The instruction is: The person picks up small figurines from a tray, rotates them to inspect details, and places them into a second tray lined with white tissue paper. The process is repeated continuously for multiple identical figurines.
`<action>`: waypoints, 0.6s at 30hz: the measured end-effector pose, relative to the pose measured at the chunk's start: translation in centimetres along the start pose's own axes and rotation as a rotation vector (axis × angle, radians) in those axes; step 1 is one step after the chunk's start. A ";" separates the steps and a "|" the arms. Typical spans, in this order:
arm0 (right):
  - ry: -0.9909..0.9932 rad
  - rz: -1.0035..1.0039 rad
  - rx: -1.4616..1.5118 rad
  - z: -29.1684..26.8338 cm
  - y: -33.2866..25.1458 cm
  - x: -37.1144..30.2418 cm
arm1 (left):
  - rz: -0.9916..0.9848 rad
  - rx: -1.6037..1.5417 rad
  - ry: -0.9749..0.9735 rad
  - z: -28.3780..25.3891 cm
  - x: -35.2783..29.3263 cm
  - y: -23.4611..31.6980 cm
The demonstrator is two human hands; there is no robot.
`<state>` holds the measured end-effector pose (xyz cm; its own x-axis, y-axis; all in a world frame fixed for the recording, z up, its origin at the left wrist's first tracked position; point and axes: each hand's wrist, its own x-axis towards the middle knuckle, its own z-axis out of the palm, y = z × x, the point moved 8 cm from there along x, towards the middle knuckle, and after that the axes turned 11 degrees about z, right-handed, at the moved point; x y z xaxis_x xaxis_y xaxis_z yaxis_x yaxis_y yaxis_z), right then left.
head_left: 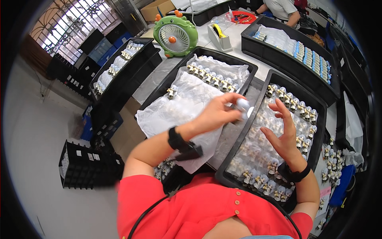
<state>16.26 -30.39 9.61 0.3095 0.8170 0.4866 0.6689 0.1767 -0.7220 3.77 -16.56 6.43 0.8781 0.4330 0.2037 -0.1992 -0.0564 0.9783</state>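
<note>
Between the thumb and fingers of my left hand (221,110) is a small figurine (242,105) with a pale blue head, blurred by motion. That hand is above the gap between two black trays. My right hand (283,133) hovers over the right tray (230,159), its thumb and fingers apart and nothing in them. Rows of similar figurines (293,104) stand in that tray, some under clear plastic film. In the left tray (251,75), a row of figurines (211,76) stands along the far side, and one lone figurine (172,91) rests on the white plastic sheet (187,103).
A green fan (175,35) and a tape dispenser (219,38) stand beyond the left tray. Other black trays (286,53) of figurines flank the workspace. Loose figurines (331,163) lie at the right. Farther back, another person's arm (293,18) rests near a red dish (243,17).
</note>
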 end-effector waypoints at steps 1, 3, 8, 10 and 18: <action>0.002 -0.006 -0.006 -0.2 -0.1 0.0 | 0.014 0.139 0.053 -2.5 0.1 0.3; 0.011 -0.021 -0.012 -0.5 -0.5 0.1 | -0.002 0.422 0.142 -8.2 -0.2 0.7; 0.006 -0.026 0.006 -0.2 -0.5 0.3 | -0.280 0.925 0.455 -22.5 -3.4 -2.2; 0.010 -0.020 0.004 -0.4 -0.6 0.2 | -0.354 1.140 0.374 -23.9 -3.4 -3.1; 0.001 -0.011 0.000 -0.5 -0.5 0.3 | -0.405 1.517 0.317 -22.9 -3.3 -5.2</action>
<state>16.33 -30.52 10.30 0.3027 0.8141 0.4956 0.6728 0.1858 -0.7162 -8.02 2.94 -0.14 0.6032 0.7903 0.1074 0.7790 -0.6127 0.1332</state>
